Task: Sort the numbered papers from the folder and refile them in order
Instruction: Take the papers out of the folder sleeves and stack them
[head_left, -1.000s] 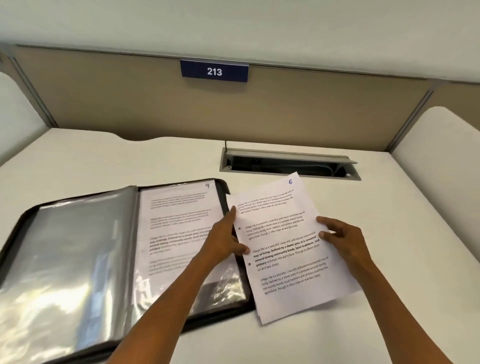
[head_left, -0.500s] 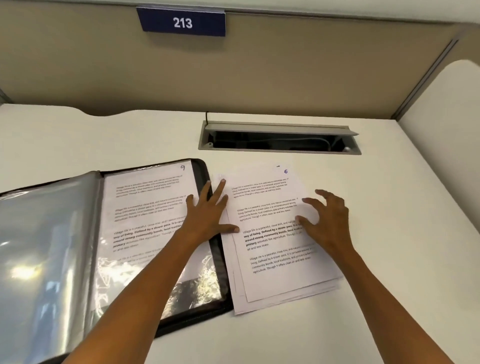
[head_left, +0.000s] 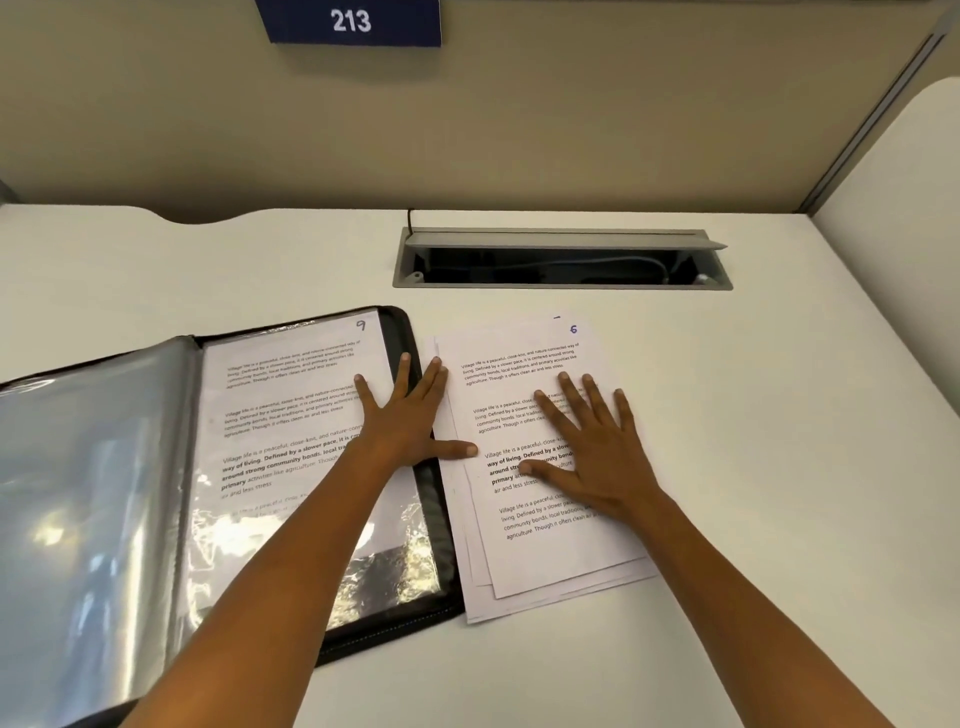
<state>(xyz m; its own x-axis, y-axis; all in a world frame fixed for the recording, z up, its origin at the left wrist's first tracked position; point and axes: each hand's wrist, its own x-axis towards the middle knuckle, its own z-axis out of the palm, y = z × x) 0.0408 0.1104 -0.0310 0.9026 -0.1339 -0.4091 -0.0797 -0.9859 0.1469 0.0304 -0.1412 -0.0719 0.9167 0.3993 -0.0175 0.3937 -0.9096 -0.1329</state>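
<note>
Lying flat on the white worktop, the loose stack of papers sits just beside the right edge of the open black folder, touching or nearly touching it. The top sheet carries a handwritten 6 in its upper right corner, and the edges of the sheets beneath it fan out a little at the left and the bottom.

The right hand rests palm down on that top sheet, fingers straight and spread wide, gripping nothing. The left hand is also flat and spread: its palm and fingers lie across the folder's right border, its thumb reaches over onto the left margin of the stack, and one fingertip touches the stack's upper left corner.

Inside the folder, the right-hand sleeve holds a printed page marked 9 under clear plastic. The turned plastic sleeves lie in a glossy heap on the left side, catching the light.

Beyond the papers, a grey cable hatch is set in the worktop with its lid tipped open. On the beige partition behind hangs a blue plate reading 213.
</note>
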